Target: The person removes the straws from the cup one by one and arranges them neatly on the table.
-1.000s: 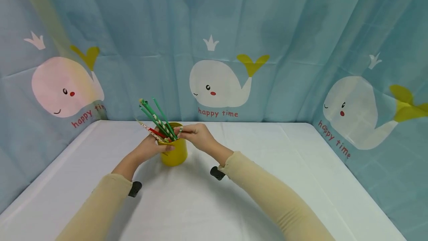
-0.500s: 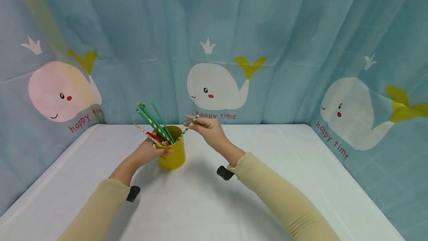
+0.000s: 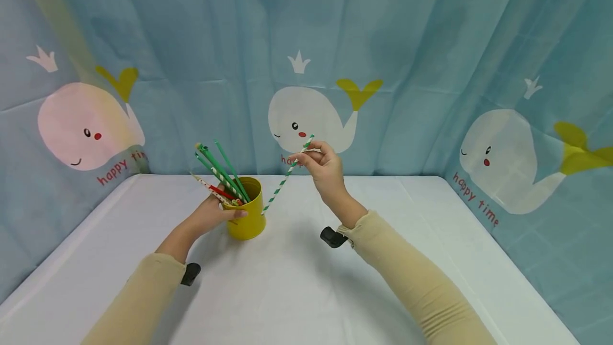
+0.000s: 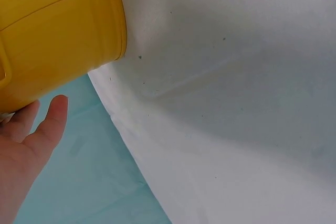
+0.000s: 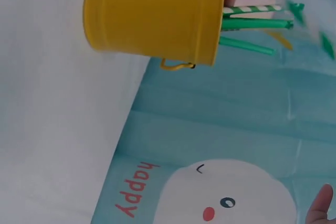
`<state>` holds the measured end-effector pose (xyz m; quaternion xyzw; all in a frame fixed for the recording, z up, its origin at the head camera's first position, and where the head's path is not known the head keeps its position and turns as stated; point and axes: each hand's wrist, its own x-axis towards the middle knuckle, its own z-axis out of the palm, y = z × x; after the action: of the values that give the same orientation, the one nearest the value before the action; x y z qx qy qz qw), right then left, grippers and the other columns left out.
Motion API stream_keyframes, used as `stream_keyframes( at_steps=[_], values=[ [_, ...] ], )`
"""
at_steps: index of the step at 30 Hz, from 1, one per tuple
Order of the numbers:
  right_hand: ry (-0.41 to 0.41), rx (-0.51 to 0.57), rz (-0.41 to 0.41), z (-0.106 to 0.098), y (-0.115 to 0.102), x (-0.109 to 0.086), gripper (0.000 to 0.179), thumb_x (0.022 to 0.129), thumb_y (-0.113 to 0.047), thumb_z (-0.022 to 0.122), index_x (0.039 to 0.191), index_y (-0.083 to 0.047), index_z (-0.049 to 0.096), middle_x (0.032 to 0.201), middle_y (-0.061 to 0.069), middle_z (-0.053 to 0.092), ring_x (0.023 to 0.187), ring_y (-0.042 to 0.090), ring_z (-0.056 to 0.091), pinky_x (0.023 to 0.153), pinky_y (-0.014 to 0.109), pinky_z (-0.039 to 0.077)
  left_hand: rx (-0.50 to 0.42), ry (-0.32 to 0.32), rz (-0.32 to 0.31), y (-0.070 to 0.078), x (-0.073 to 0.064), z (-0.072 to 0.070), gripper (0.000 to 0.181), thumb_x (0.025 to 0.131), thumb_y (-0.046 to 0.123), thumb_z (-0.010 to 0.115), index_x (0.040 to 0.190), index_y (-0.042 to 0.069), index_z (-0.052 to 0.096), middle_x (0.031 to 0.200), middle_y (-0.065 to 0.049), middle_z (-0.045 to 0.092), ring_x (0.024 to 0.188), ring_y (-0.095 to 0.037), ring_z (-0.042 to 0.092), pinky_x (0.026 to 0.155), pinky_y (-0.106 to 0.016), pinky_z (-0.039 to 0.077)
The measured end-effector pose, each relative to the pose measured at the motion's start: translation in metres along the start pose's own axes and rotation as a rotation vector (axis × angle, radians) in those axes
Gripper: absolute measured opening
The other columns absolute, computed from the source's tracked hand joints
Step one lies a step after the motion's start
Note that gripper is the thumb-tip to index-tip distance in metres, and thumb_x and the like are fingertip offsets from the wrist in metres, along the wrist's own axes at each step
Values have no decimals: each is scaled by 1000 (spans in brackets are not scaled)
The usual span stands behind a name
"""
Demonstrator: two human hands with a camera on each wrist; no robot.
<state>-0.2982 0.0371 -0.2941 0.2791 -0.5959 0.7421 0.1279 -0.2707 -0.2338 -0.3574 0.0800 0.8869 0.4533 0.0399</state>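
Note:
A small yellow metal bucket [image 3: 251,223] stands upright on the white table. My left hand [image 3: 207,216] grips it at the rim from the left, thumb across the front; some fingers are hidden behind it. Several paper straws [image 3: 229,170], green, green-striped, red and patterned, lean leftward out of the bucket. Between thumb and fingers my right hand [image 3: 327,170] pinches a green-and-white striped straw [image 3: 280,187] near its upper end. That straw slants down left, its lower end overlapping the bucket's right side in the head view. In the right wrist view the striped straw [image 5: 299,14] is blurred.
The white table [image 3: 297,292] reaches back to a blue curtain [image 3: 191,95] printed with whales. Side curtains flank the table left and right. A bail-handle loop [image 5: 176,66] sticks out from the bucket's side. Black wrist cameras [image 3: 333,237] sit under both sleeves.
My right hand has drawn the striped straw up and out of the bucket, moving right and upward. The left hand stays on the bucket.

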Motion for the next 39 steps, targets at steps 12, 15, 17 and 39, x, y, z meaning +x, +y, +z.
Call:
stream_keyframes(
  at_steps=[12, 15, 17, 39],
  values=[
    [-43, -118, -96, -19, 21, 3, 14, 89, 11, 61, 102, 16, 63, 89, 4, 66, 79, 7, 63, 74, 22, 52, 9, -5, -17, 1, 0, -1, 93, 86, 44, 72, 148, -1, 18, 148, -27, 28, 135, -46, 26, 108, -67, 20],
    [-90, -301, -44, -28, 27, 5, 26, 88, 4, 67, 113, 11, 64, 95, 14, 66, 84, 11, 61, 74, 24, 50, 3, -3, -15, 0, 0, 0, 93, 86, 44, 72, 148, -1, 19, 148, -27, 29, 135, -46, 25, 109, -66, 19],
    [-134, -420, -10, -34, 32, 6, 35, 87, 0, 71, 120, 7, 63, 100, 18, 64, 89, 17, 59, 74, 29, 48, 0, -2, -21, 0, 0, 0, 93, 86, 44, 72, 148, -1, 19, 148, -27, 28, 135, -46, 25, 109, -66, 19],
    [-354, -640, 339, -48, 102, 21, 57, 84, -7, 76, 137, -5, 54, 113, 10, 59, 106, 25, 53, 89, 35, 47, -41, 8, -21, -1, -1, 1, 88, 86, 39, 73, 147, 1, 24, 147, -24, 32, 133, -43, 29, 111, -63, 20]
  ],
)
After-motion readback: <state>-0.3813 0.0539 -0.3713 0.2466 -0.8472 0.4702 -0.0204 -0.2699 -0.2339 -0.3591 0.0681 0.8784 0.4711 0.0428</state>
